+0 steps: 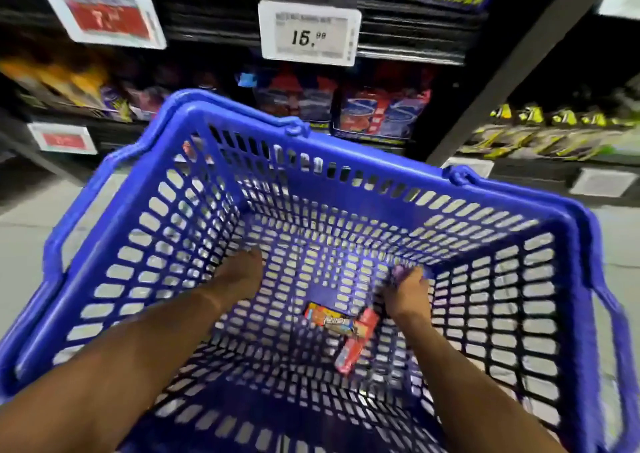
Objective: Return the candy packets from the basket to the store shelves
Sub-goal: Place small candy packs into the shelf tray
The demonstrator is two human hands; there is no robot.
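Both my arms reach down into a blue plastic basket (346,172). My left hand (242,272) lies with straight fingers against the basket's left inner wall near the bottom. My right hand (407,288) grips a small purple candy packet (398,274) at the right side of the bottom. Two packets lie on the basket floor between my hands: an orange and yellow one (327,319) and a red one (358,345), which overlap. Store shelves (207,33) with candy bags stand just behind the basket.
White price tags hang on the shelf edges: one reading 15.99 (308,35), a red one (104,16) at upper left and another (62,138) lower left. Red and blue bags (377,113) fill the middle shelf, yellow-green bags (540,127) the right. Grey floor lies on both sides.
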